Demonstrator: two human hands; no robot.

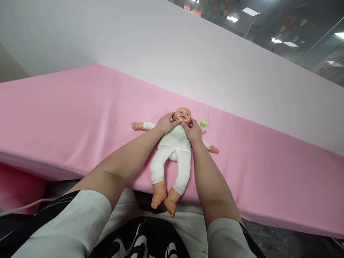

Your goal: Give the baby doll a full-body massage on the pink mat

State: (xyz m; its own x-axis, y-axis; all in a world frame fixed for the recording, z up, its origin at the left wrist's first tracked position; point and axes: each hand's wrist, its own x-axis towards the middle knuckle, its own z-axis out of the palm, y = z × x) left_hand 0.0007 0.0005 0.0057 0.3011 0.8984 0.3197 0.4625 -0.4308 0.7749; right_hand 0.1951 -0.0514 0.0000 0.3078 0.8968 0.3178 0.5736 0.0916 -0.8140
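Baby doll [176, 139], white cloth body with hard plastic head [182, 114], hands and feet: on its back on the pink-covered table [258, 179], face up, head away from the person, feet [159, 195] reaching past the near edge. Its arms lie out to either side, perhaps just where the soft cloth lets them fall. Left hand [167, 124] at one side of the doll's head and neck, right hand [194, 131] at the other. Thumbs in front, just under the doll's chin; other fingers bent round the sides, ends mostly hidden, so pressure there cannot be told. Two-sided hold judged to steady the head evenly, body weight being left to the table. Beside the doll, past the right hand: green-topped object [203, 124], partly covered, identity unclear; probably put there to be within reach. Beyond the doll's head: white partition [174, 61], then glass [282, 46] showing bright ceiling lights.
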